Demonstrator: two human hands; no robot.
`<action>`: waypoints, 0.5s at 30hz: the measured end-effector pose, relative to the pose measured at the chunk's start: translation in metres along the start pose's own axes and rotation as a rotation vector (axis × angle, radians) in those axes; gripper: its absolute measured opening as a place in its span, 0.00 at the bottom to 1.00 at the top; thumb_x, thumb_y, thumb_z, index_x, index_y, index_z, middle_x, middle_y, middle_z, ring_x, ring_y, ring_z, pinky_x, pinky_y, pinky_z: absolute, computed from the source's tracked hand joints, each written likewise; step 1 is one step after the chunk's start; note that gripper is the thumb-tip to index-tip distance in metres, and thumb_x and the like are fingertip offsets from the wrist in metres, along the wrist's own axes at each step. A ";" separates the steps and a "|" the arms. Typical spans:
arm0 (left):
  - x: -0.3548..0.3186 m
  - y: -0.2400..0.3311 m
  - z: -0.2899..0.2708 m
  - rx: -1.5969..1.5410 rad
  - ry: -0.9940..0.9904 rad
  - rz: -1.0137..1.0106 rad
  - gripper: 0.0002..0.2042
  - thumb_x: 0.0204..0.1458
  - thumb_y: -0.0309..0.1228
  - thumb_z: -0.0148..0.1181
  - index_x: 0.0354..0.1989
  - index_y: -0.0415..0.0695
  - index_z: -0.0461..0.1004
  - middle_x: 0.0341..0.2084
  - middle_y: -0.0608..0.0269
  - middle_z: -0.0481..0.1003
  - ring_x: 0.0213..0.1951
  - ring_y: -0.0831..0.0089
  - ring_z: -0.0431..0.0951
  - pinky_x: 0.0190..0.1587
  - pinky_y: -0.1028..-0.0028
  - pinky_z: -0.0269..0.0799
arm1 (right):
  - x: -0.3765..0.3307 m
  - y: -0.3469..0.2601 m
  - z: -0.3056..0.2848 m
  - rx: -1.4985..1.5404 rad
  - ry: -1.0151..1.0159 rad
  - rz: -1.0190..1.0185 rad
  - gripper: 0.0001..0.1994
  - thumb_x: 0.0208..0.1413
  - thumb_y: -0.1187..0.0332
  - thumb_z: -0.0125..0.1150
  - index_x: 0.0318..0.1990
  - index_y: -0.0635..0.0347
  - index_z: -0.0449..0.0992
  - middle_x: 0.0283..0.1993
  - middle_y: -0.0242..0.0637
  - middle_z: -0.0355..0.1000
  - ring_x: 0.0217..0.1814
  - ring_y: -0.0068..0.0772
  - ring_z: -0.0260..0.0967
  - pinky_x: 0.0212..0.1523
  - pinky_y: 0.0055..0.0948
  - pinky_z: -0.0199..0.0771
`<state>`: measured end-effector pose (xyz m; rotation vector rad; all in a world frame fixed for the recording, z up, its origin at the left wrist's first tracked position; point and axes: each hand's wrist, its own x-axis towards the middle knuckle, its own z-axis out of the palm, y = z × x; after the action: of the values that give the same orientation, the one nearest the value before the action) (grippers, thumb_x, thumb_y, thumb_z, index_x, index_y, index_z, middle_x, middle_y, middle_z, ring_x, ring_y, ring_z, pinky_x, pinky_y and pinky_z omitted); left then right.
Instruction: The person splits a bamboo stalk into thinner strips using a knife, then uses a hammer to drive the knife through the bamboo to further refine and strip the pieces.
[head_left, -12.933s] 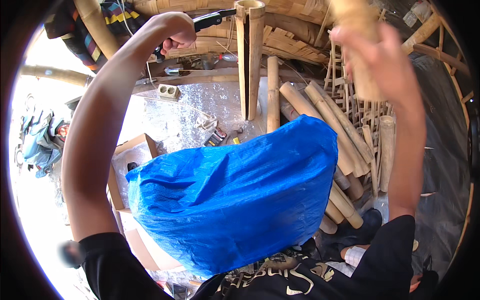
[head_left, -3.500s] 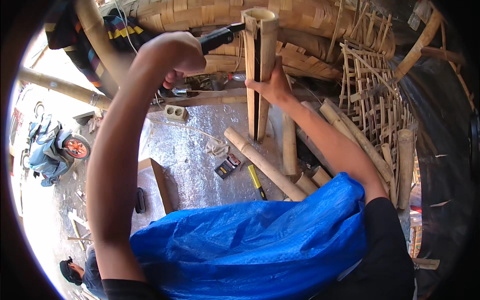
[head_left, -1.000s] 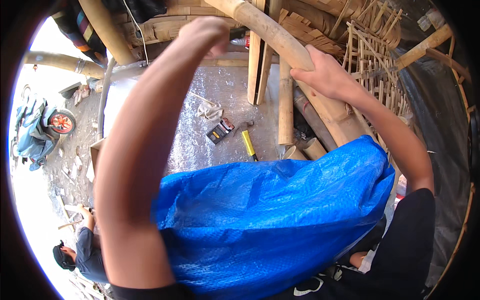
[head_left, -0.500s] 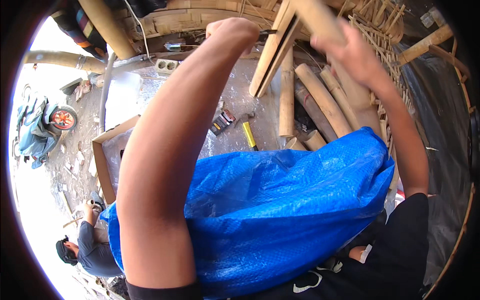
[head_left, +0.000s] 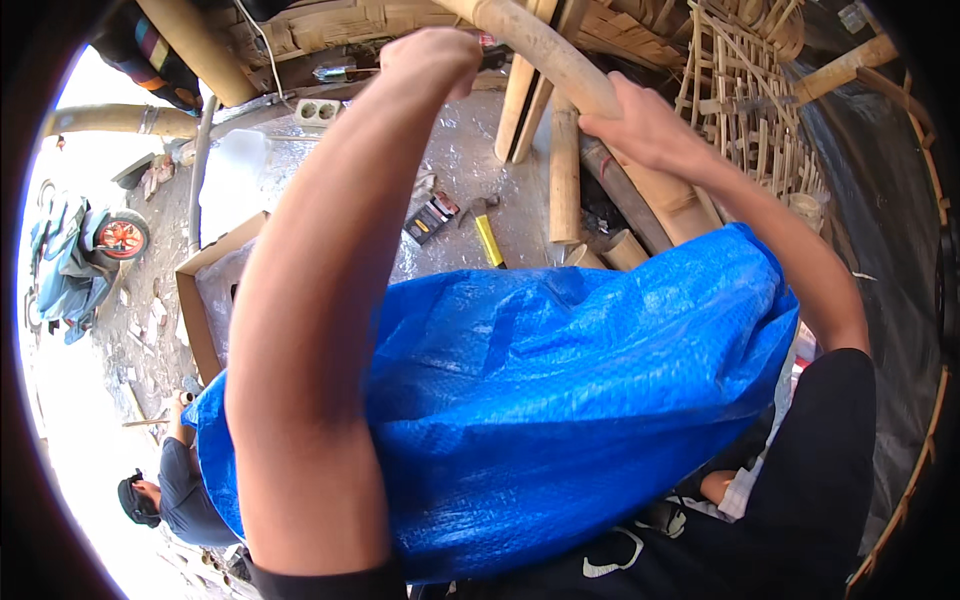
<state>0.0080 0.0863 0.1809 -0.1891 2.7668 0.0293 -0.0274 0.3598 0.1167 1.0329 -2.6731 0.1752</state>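
Thick bamboo pole, pale tan, smooth round stem with faint node rings, runs diagonally from the top centre down to the right, lower end disappearing behind a crinkled blue woven plastic tarp draped over the person's lap. Right hand wraps the pole from its right side at about mid-length, fingers curled round it, knuckles up, forearm stretched long from the lower right. Left hand raised high, closed in a fist, back of the hand toward the camera; cannot tell what, if anything, it clamps, since the palm side is hidden. Left forearm is bent and upright and fills the centre-left of the view. The fist sits just left of the pole's upper part, close to it, contact unclear.

Behind the pole: split bamboo slats standing upright, more round bamboo lengths lying on the grey concrete floor. Yellow-handled hammer and a small dark flat box lie on the floor below the fist, well apart from both hands. Open cardboard box at left. Woven bamboo lattice frame at right. Another person in dark top crouches at lower left. Blue scooter at far left.
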 end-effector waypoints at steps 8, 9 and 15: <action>0.025 -0.004 0.017 0.098 -0.076 0.023 0.11 0.41 0.18 0.53 0.29 0.39 0.82 0.33 0.50 0.81 0.36 0.62 0.83 0.44 0.67 0.76 | 0.009 -0.029 -0.029 0.113 -0.262 0.179 0.30 0.56 0.48 0.64 0.51 0.71 0.71 0.40 0.52 0.73 0.48 0.46 0.74 0.53 0.45 0.74; 0.009 -0.003 0.017 -0.016 -0.009 -0.005 0.12 0.41 0.18 0.54 0.32 0.39 0.83 0.34 0.47 0.81 0.39 0.60 0.84 0.45 0.66 0.77 | 0.020 -0.023 -0.046 0.154 -0.301 0.102 0.30 0.55 0.47 0.64 0.50 0.69 0.72 0.37 0.46 0.74 0.40 0.39 0.77 0.42 0.38 0.78; 0.004 0.006 0.014 -0.094 -0.030 0.036 0.16 0.44 0.21 0.56 0.42 0.43 0.83 0.44 0.49 0.81 0.49 0.58 0.82 0.49 0.61 0.76 | 0.007 -0.032 -0.030 0.089 -0.223 0.090 0.31 0.56 0.44 0.64 0.50 0.68 0.72 0.40 0.46 0.73 0.46 0.41 0.76 0.48 0.39 0.77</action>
<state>0.0087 0.0923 0.1661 -0.1624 2.7410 0.1709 -0.0046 0.3382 0.1474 1.0121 -2.9398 0.2107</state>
